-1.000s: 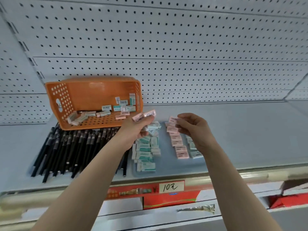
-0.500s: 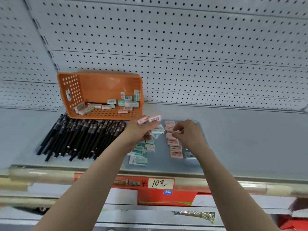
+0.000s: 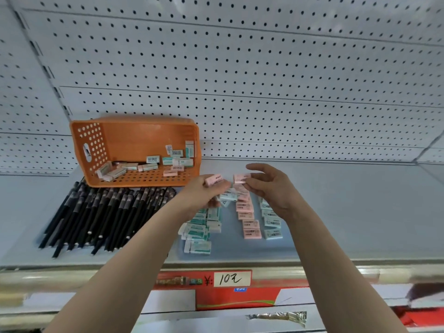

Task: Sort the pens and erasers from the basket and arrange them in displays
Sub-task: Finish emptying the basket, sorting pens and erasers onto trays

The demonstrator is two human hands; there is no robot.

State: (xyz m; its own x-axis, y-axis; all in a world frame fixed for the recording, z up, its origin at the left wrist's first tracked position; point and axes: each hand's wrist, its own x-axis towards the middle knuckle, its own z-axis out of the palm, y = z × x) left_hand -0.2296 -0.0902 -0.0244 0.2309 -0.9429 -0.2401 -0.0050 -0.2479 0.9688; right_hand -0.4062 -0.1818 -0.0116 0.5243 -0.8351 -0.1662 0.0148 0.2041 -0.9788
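The right hand pinched a pink eraser between thumb and fingertips, the other fingers loosely spread, and held it above the far end of the pink row, probably so that it could go down as the next piece in that line. The left hand was curled round a second pink eraser at its fingertips, just beside the first but apart from it. It seemed also to clutch a pale blue eraser lower in the palm, though blur made that hard to confirm. Holding spares there would let the right hand place while the left supplied. The basket lay tipped with its opening toward the person, at the back of the shelf, which kept the loose erasers inside it in plain sight and within reach. The pens lay side by side in front of the basket, already laid out as one black group. A green-labelled heap sat left of the pink row and a blue-labelled column right of it, so each kind had its own lane. With erasers left in the basket, I judged the sorting well along but unfinished.
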